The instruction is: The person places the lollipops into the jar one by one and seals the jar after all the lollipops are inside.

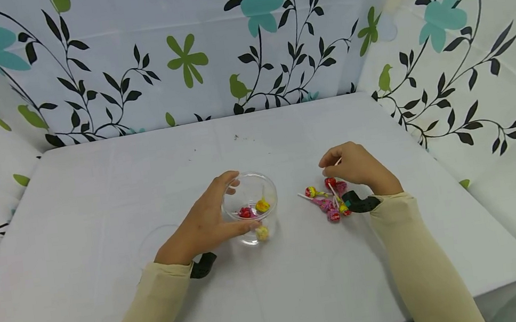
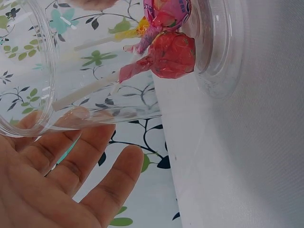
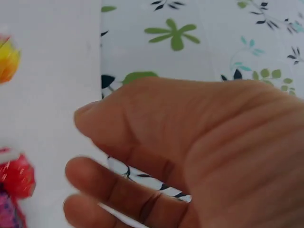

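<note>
The left hand (image 1: pixel 200 226), fingers spread, grips a clear jar (image 1: pixel 251 190) of wrapped lollipops (image 1: pixel 262 205) on the white table (image 1: pixel 256 301); the right hand (image 1: pixel 359 168), fingers loosely curved, hovers near a lollipop pile (image 1: pixel 325 205).

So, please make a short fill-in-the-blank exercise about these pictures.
The grip holding the jar is the person's ____ one.
In the head view, the loose lollipops lie to the jar's ____.
The table is ____ in colour.
The lollipop lowest in the left wrist picture has a ____ wrapper.
Missing words: left; right; white; red.
</note>
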Demonstrator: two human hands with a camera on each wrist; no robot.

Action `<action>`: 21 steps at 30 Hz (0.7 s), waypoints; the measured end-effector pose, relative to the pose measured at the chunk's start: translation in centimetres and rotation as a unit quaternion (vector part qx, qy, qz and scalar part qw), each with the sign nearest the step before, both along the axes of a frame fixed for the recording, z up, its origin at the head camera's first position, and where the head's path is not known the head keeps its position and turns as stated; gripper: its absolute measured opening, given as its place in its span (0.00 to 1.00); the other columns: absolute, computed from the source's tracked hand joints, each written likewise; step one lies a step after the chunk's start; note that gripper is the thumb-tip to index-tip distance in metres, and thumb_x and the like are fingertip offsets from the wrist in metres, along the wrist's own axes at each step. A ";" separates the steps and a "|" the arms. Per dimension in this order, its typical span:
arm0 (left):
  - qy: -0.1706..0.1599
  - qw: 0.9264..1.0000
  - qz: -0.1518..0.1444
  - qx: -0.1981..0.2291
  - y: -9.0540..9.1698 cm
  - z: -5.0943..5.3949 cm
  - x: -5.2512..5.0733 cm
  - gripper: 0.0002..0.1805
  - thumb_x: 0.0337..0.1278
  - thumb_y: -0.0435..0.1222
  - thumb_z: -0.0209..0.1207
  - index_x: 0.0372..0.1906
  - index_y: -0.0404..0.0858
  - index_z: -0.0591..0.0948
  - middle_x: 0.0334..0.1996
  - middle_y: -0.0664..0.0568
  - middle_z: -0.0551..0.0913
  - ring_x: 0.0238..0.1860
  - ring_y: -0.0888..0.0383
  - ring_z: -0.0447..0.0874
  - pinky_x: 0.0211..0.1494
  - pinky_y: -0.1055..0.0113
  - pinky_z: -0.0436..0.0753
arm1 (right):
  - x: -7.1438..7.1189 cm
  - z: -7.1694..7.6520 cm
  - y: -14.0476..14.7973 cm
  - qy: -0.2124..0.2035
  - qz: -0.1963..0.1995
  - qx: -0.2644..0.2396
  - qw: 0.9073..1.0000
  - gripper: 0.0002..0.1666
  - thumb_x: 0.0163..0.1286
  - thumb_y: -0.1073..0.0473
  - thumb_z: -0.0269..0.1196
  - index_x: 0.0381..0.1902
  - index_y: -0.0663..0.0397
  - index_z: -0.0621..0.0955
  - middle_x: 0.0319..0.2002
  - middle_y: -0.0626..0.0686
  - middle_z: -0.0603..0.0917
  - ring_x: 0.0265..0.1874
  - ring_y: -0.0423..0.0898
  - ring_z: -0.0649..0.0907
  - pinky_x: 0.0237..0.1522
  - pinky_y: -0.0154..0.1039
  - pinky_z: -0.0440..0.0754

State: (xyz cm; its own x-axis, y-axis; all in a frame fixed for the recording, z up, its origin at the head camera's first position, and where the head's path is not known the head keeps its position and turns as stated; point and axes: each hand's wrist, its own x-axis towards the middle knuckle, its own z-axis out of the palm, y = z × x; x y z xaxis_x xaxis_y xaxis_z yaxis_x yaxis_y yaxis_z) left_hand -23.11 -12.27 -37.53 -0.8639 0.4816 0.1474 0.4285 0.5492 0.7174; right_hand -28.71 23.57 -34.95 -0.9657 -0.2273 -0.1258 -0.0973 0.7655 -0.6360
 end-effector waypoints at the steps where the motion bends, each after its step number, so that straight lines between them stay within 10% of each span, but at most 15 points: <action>1: 0.000 1.000 0.000 0.000 0.0 0.0 0.0 0.57 0.51 0.58 0.75 0.81 0.48 0.57 0.71 0.51 0.72 0.70 0.52 0.72 0.69 0.39 0.74 | -0.2 -0.4 0.3 -0.005 0.000 0.017 1.000 0.16 0.72 0.59 0.64 0.53 0.62 0.87 0.48 0.60 0.87 0.46 0.56 0.83 0.46 0.48 0.82; 15: -0.010 1.000 0.000 0.009 -0.1 0.0 -0.1 0.57 0.51 0.58 0.75 0.80 0.47 0.57 0.71 0.52 0.72 0.71 0.49 0.72 0.68 0.38 0.73 | -1.3 -2.3 0.2 -0.056 -0.006 0.093 0.994 0.10 0.63 0.55 0.67 0.37 0.53 0.89 0.29 0.50 0.85 0.32 0.48 0.80 0.35 0.41 0.75; 21: -0.011 1.000 0.001 0.010 -0.1 0.0 0.0 0.56 0.51 0.57 0.76 0.80 0.47 0.58 0.71 0.54 0.71 0.71 0.50 0.72 0.68 0.39 0.74 | -1.5 -2.5 -0.1 -0.032 -0.019 0.066 0.997 0.13 0.65 0.56 0.65 0.42 0.56 0.89 0.35 0.54 0.86 0.28 0.47 0.79 0.30 0.39 0.76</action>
